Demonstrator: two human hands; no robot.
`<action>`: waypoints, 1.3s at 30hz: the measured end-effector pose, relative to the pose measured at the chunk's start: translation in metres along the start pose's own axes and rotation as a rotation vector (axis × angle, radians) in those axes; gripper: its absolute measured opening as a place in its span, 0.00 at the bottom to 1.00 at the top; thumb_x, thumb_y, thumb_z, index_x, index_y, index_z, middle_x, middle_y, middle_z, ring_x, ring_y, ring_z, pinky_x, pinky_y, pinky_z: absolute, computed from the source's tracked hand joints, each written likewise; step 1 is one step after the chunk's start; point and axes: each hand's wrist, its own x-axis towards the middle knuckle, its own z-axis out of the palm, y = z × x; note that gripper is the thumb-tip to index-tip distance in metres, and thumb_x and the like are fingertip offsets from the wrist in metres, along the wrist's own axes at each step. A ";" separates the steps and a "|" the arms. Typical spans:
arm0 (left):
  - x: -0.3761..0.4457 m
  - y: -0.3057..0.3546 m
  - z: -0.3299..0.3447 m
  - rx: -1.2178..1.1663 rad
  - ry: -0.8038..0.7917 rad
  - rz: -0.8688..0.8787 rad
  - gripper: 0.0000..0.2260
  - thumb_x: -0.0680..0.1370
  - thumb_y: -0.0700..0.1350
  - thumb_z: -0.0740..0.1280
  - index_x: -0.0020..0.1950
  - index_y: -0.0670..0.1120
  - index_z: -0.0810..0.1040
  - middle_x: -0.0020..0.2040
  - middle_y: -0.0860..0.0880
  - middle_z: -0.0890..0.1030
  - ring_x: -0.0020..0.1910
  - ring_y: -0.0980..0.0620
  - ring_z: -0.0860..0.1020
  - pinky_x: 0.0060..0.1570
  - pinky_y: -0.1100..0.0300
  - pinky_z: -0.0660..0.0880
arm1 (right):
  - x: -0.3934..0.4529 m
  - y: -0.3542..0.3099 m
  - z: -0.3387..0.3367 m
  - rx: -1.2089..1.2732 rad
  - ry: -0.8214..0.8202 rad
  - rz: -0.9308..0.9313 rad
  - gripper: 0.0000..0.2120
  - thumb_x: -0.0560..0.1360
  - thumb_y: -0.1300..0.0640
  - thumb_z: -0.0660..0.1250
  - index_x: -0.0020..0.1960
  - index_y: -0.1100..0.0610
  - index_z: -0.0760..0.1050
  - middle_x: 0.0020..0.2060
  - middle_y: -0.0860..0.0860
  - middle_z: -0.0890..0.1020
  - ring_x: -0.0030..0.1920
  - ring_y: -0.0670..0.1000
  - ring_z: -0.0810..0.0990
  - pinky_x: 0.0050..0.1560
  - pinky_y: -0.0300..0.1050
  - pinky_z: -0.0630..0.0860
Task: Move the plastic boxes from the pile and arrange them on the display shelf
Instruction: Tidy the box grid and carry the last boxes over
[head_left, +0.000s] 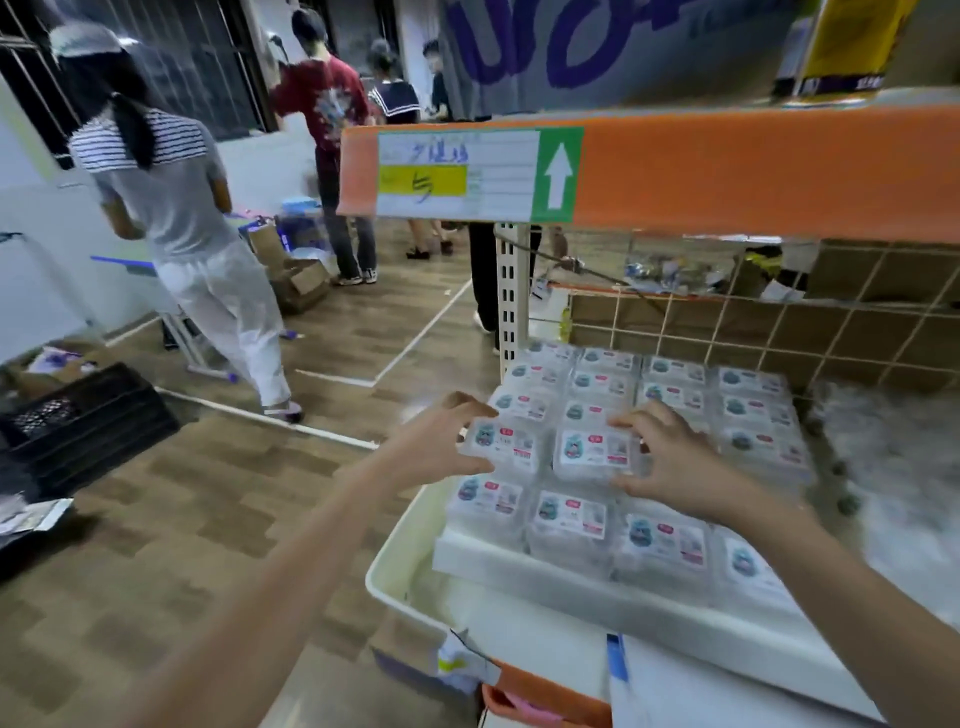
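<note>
Shop: orange shelf edge (727, 171), price label (457, 174), stocked boxes (597, 452)

Wood-pattern floor (208, 499) with white tape lines (421, 338). White wall (31, 249) at left, dark barred window (208, 57) above. Brown tiled wall (779, 332) behind shelving. Black crate (88, 421) on floor; people standing beyond.

approx 18 plastic boxes (595, 451) on the display shelf (519, 569), laid in 4 columns; far ones blur together so count's rough. 2 of them are being held, 1 per hand: left hand (439, 441) on one, right hand (670, 462) on the next. 4 other ppl standing further back in the room. 1 black crate (88, 415) on the floor at left. 1 green arrow label (557, 175) on the orange shelf edge above.
</note>
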 end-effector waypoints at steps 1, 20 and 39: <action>0.001 -0.001 0.001 -0.018 0.002 0.007 0.28 0.70 0.54 0.74 0.67 0.53 0.71 0.62 0.55 0.68 0.51 0.55 0.76 0.54 0.60 0.75 | 0.000 -0.002 0.003 0.010 0.011 0.010 0.31 0.74 0.46 0.68 0.72 0.49 0.60 0.69 0.48 0.59 0.70 0.50 0.61 0.59 0.37 0.59; 0.005 -0.001 0.001 0.160 0.023 0.141 0.25 0.75 0.59 0.66 0.70 0.53 0.69 0.68 0.51 0.68 0.68 0.51 0.64 0.63 0.57 0.67 | -0.005 -0.017 0.020 -0.026 0.070 0.081 0.29 0.76 0.46 0.66 0.73 0.51 0.62 0.69 0.47 0.62 0.70 0.50 0.58 0.71 0.44 0.57; 0.041 0.270 0.060 0.261 -0.082 0.654 0.22 0.76 0.58 0.64 0.66 0.49 0.73 0.61 0.45 0.75 0.58 0.45 0.73 0.56 0.52 0.72 | -0.177 0.099 -0.087 -0.271 0.216 0.347 0.22 0.76 0.51 0.66 0.69 0.54 0.70 0.67 0.53 0.69 0.66 0.54 0.69 0.67 0.46 0.65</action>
